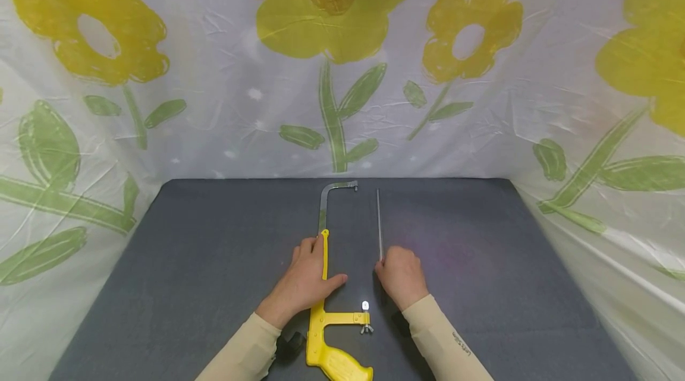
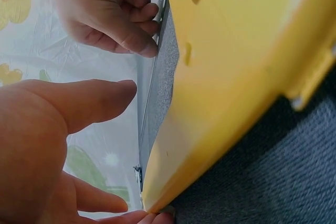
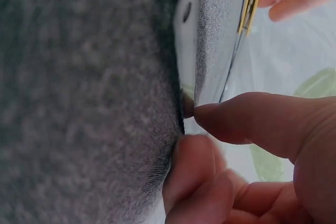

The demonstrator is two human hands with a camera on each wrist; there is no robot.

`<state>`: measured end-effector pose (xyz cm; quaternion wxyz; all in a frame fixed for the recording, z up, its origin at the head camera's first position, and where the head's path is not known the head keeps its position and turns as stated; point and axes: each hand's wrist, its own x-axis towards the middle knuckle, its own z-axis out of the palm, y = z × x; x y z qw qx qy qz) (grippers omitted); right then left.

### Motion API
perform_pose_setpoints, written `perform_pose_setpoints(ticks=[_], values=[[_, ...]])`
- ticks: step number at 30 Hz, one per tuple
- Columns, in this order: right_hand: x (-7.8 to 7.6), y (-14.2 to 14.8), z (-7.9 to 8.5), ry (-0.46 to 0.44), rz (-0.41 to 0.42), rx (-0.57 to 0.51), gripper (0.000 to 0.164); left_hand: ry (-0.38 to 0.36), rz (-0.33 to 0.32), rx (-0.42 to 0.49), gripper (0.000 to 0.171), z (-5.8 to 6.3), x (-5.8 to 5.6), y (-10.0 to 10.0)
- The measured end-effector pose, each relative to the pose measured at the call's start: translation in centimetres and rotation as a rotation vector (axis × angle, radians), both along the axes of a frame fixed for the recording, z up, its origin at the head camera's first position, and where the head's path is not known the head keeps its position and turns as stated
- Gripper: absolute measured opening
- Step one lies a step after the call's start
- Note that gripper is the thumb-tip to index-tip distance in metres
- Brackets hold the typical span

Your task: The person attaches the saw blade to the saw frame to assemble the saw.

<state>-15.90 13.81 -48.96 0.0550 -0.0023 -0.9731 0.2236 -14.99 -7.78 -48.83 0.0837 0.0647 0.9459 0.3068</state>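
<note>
A hacksaw frame (image 1: 317,339) with a yellow handle and a silver front bow lies lengthwise on the table, no blade across its opening. My left hand (image 1: 305,283) lies over its yellow spine. In the left wrist view, the fingertips (image 2: 163,217) touch the frame's far end while the thumb stands away from it. To the right of the frame, my right hand (image 1: 401,277) pinches the near part of a thin hacksaw blade (image 1: 379,220) between thumb and finger. The right wrist view shows the blade's near end (image 3: 187,40), with a hole in it, close over the cloth.
Dark grey cloth covers the table (image 1: 481,274). A white curtain (image 1: 214,72) with yellow flowers stands behind and at both sides. The frame's lower arm carries a pin and wing nut (image 1: 366,328), pointing toward the right hand.
</note>
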Motion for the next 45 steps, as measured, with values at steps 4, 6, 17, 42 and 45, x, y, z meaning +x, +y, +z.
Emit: perform_pose_setpoints(ticks=[4, 6, 17, 42, 45], values=[[0.02, 0.06, -0.05, -0.019, -0.021, 0.002, 0.040, 0.000, 0.001, -0.002, 0.106, -0.06, 0.01, 0.00], [0.04, 0.15, -0.03, -0.034, -0.035, 0.009, 0.041, 0.001, 0.001, -0.001, 0.105, -0.05, 0.05, 0.01], [0.05, 0.31, 0.12, -0.095, -0.063, 0.042, 0.042, 0.010, 0.000, -0.005, 0.104, 0.22, 0.22, 0.13], [-0.50, 0.58, 0.13, -0.096, -0.065, -0.089, 0.019, 0.043, 0.009, -0.022, 0.086, 0.27, 0.55, -0.05], [-0.63, 0.86, 0.05, -0.132, -0.060, -0.104, 0.018, 0.040, 0.007, -0.027, 0.085, 0.26, 0.54, -0.03]])
